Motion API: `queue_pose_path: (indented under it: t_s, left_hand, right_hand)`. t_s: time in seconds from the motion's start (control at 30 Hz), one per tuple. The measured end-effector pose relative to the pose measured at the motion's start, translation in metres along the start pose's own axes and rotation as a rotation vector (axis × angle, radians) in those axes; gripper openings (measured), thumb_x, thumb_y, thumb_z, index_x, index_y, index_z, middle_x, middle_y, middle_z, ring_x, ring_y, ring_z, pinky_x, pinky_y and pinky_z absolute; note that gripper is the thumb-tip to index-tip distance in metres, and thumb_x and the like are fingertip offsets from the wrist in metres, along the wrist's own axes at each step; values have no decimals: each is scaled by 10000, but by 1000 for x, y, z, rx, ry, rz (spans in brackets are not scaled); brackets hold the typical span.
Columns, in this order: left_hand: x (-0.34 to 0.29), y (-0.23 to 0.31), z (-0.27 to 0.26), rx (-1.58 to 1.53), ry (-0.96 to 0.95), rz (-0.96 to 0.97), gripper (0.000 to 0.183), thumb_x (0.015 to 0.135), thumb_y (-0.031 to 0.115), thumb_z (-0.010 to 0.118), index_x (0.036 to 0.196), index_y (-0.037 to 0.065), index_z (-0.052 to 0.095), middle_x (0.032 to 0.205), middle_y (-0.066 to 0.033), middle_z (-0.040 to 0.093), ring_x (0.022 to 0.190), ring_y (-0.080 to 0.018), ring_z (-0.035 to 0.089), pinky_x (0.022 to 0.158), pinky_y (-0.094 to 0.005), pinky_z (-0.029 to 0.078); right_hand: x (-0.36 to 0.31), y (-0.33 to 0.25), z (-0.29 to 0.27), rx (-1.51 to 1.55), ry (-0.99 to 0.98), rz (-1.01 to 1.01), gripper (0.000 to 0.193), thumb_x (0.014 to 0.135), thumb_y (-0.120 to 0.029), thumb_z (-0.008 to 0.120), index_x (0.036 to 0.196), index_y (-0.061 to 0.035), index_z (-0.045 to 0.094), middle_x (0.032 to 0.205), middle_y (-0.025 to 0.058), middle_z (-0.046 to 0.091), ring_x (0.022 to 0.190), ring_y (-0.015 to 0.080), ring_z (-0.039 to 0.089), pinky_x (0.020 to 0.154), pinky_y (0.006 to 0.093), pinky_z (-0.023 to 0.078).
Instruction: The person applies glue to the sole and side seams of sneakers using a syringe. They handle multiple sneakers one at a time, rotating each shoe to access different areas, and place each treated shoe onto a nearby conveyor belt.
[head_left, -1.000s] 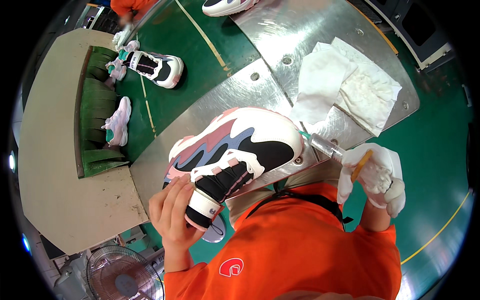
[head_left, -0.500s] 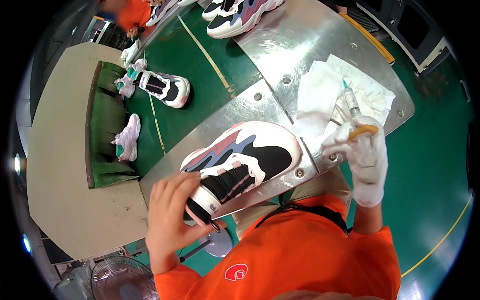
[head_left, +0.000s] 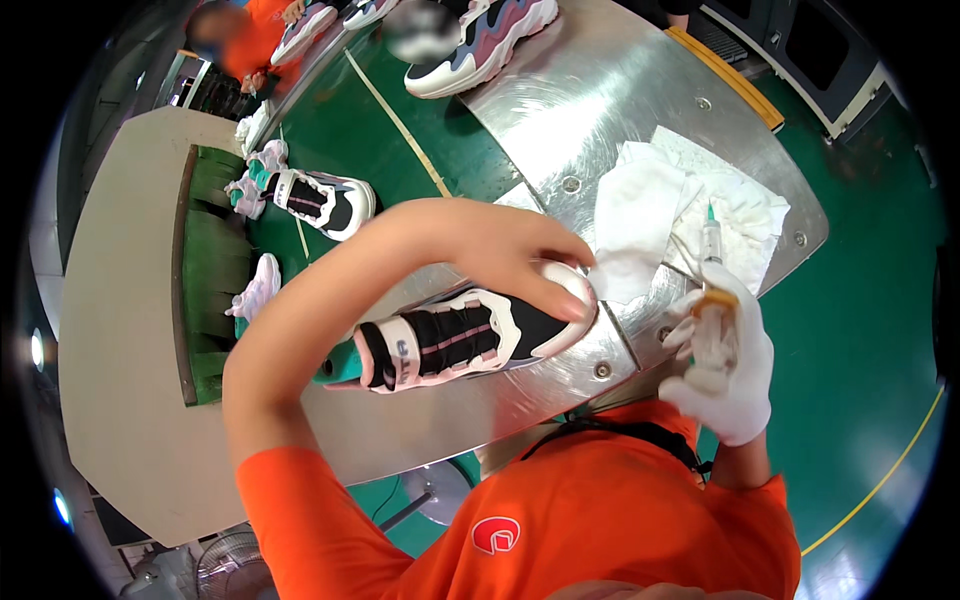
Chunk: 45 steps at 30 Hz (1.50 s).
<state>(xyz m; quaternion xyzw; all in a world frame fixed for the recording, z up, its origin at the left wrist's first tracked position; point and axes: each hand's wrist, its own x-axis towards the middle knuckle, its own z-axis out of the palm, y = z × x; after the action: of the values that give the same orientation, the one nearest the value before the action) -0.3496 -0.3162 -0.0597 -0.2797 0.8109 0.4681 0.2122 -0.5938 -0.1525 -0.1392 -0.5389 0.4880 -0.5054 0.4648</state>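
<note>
Gloved right hand [head_left: 725,360] closed around one syringe [head_left: 712,248], partly hidden; bare left hand [head_left: 528,255] clamped on the toe of one shoe [head_left: 455,340] on the metal tabletop [head_left: 450,425], its far side covered. Beyond: overlapping white cloths [head_left: 632,205], count unclear; another shoe [head_left: 482,58], cut off by the upper edge.

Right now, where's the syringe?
Head view, right of centre: the syringe is in the gloved right hand, green tip pointing up the picture against the white cloths.
</note>
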Motion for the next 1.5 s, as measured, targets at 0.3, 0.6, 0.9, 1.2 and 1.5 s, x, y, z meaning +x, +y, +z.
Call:
queue_pose_path:
  t_s: [0.3,0.6,0.9,1.2,1.5]
  left_hand:
    - [-80,42,23,-14,401,10,467,753,321,803,1068,9,655,973,-92,656,912,-218,611,804,-326,468]
    - [-210,62,119,-224,1429,279,433,712,130,808,1078,-43,655,1067,-80,639,973,-155,596,876,-289,468]
    - [-165,58,126,-480,1435,376,450,746,221,811,1121,23,662,1011,-35,647,965,-131,606,864,-279,482]
    - [-158,64,114,-419,1403,333,531,752,243,815,1157,-43,625,1066,-66,639,971,-145,605,873,-288,481]
    - [-155,65,109,-404,1384,307,507,737,201,809,1147,-39,631,1064,-64,636,975,-145,603,880,-289,476]
  right_hand:
    - [-1,-35,-22,-80,-79,109,874,503,-86,829,1314,-52,504,873,66,635,760,138,626,700,271,508]
    - [8,-88,-25,168,-594,226,672,529,-169,840,1090,63,554,697,136,606,633,225,647,567,315,537]
    - [26,-139,37,806,-880,-80,662,722,-285,756,1151,127,467,810,273,575,650,377,647,553,490,568]
    - [41,-143,65,966,-907,-230,751,629,-329,704,1142,163,461,781,293,571,620,378,641,553,492,568]
    - [38,-139,64,1001,-832,-213,750,607,-342,685,1103,183,483,847,306,572,597,355,639,557,464,566]
